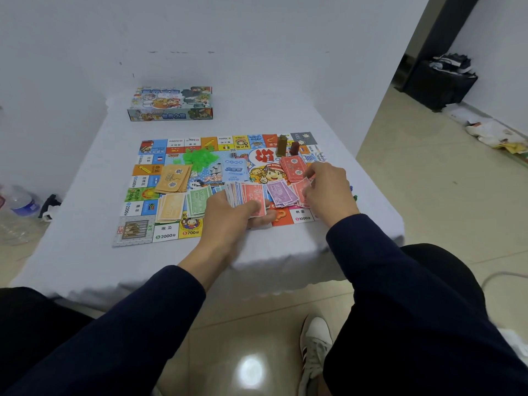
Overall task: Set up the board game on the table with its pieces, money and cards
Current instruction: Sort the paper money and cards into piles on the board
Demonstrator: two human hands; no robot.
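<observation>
The colourful game board (134, 201) lies flat on the white table (85, 252). My left hand (228, 215) grips a fanned stack of play money (245, 195) with a red note on top. My right hand (325, 187) pinches a red note (303, 190) over a small red pile at the board's right side. Purple notes (281, 192) lie between my hands. Green notes (198, 200) and tan notes (171, 207) sit in piles to the left. An orange card deck (174, 178), a red card deck (293, 168), green plastic houses (198, 157), a die (233, 154) and two tall pieces (281, 145) rest on the board.
The game box (171, 104) stands at the table's far end by the wall. A plastic water bottle (21, 201) lies on the floor to the left. A black bag (440, 84) and litter sit on the floor at the far right. My shoe (314, 347) is below the table.
</observation>
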